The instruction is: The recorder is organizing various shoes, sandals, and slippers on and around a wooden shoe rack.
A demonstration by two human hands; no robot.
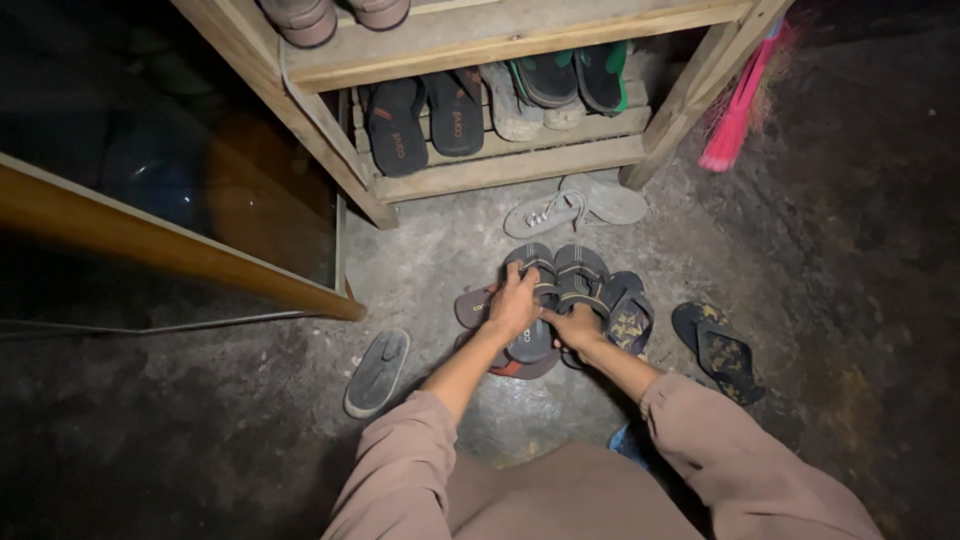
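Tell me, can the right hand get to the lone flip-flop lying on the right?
Probably yes. The right hand rests on the sandals close by, and only bare floor lies beside the patterned flip-flop.

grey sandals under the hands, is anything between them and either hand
No. The left hand lies on one grey sandal and the right hand touches the other grey sandal. Nothing visible lies between; other slippers sit beside them on the floor.
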